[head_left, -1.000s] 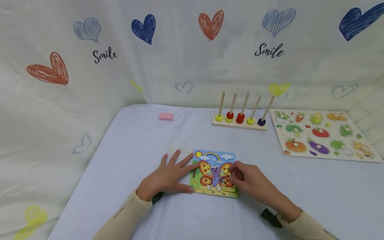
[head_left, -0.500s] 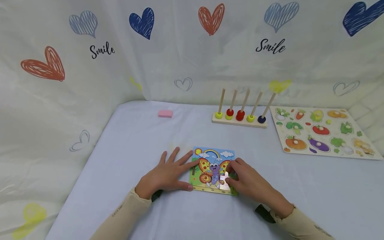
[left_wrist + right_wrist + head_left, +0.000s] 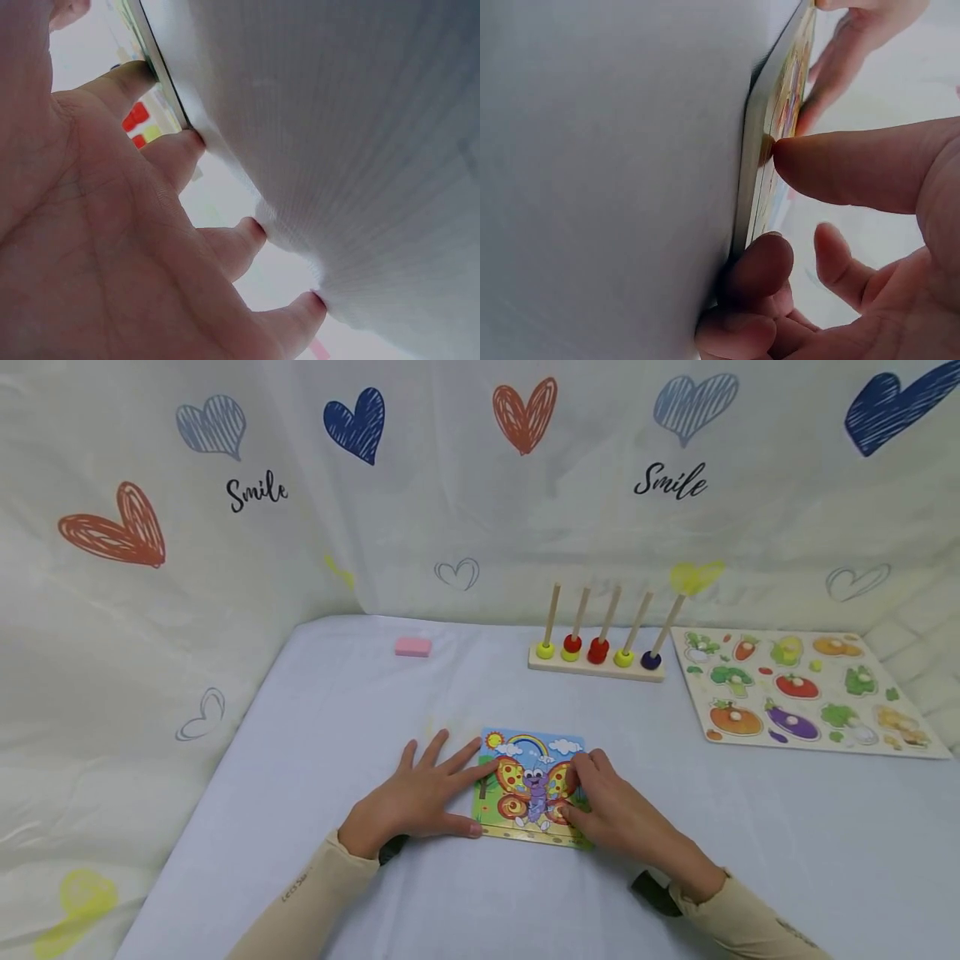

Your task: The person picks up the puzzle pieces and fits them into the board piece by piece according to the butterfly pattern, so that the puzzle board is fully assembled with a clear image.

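Note:
A small butterfly jigsaw puzzle (image 3: 534,789) lies flat on the white table in the head view. Beside its left edge, my left hand (image 3: 416,793) rests with fingers spread, the index finger reaching over the board. In the left wrist view, fingertips (image 3: 191,142) touch the board's edge and the tablecloth. My right hand (image 3: 622,802) grips the puzzle's right side. Seen from the right wrist, the thumb (image 3: 840,165) presses the board (image 3: 761,165) near its rim, while curled fingers (image 3: 761,262) lie at its edge and on the cloth. The right hand covers part of the right wing.
Behind the puzzle stands a wooden peg stacker (image 3: 596,664) with coloured beads. A vegetable knob board (image 3: 806,693) lies at the far right. Toward the back left is a pink block (image 3: 413,647). A fabric backdrop (image 3: 420,510) with hearts hangs behind the table (image 3: 360,693).
The lower right puzzle piece, bright with glare half a second ago, now shows its picture again. My right hand has shifted slightly left against the board; the left hand stays in place.

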A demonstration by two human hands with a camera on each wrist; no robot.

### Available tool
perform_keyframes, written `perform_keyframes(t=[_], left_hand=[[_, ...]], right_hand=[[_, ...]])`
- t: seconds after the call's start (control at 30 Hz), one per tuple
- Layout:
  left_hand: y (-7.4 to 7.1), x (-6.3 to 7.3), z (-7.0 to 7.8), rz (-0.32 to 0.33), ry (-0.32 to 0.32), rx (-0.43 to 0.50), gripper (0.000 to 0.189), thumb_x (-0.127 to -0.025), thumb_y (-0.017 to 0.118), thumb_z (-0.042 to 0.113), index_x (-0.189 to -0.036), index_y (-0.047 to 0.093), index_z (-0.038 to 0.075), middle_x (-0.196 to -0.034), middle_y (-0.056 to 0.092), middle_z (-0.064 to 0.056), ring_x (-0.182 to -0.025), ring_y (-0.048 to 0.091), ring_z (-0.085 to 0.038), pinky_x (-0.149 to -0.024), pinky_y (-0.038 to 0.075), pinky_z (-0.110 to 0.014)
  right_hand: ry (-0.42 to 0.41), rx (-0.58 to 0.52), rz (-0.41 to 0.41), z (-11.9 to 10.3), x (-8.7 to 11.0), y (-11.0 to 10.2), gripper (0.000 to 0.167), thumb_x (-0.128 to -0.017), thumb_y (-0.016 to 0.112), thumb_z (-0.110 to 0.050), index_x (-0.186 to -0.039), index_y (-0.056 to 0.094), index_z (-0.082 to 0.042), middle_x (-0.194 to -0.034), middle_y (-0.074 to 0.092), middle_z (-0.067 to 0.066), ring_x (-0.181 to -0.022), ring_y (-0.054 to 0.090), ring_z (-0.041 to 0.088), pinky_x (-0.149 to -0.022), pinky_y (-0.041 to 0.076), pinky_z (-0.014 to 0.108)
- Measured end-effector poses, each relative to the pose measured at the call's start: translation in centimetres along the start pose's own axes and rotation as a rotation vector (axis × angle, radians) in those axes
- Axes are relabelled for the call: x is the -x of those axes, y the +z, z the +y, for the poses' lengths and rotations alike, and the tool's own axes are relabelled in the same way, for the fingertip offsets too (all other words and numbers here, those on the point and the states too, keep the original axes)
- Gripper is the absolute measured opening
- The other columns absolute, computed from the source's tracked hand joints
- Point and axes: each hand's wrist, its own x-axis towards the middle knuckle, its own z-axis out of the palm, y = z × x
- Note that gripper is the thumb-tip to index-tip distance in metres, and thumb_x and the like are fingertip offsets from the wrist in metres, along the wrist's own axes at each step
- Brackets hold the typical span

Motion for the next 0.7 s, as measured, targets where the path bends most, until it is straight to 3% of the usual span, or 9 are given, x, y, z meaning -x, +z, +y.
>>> perform_keyframes(t=[0.4,0.7], left_hand=[[-0.12,-0.05,-0.07,-0.006,0.004,0.012,0.093,-0.093,0.075,0.066,-0.17,0.031,0.039,-0.18,0.01,0.003,-0.162,0.0,-0.046,-0.12,0.007,-0.078],[-0.19,0.05,-0.18,-0.002,0.003,0.065,0.092,-0.093,0.074,0.064,-0.17,0.032,0.037,-0.18,0.011,0.002,-0.162,-0.001,-0.045,-0.12,0.004,-0.078]], right_hand=[[0.007,-0.005,-0.027,0.32,-0.37,-0.01,0.024,-0.096,0.081,-0.01,-0.092,0.057,-0.015,-0.098,0.05,0.001,-0.087,0.051,0.017,-0.071,0.045,0.032],[-0.012,-0.045,-0.042,0.42,-0.55,-0.38,0.021,-0.097,0.077,-0.008,-0.091,0.058,-0.015,-0.097,0.049,0.001,-0.086,0.051,0.017,-0.068,0.044,0.03]])
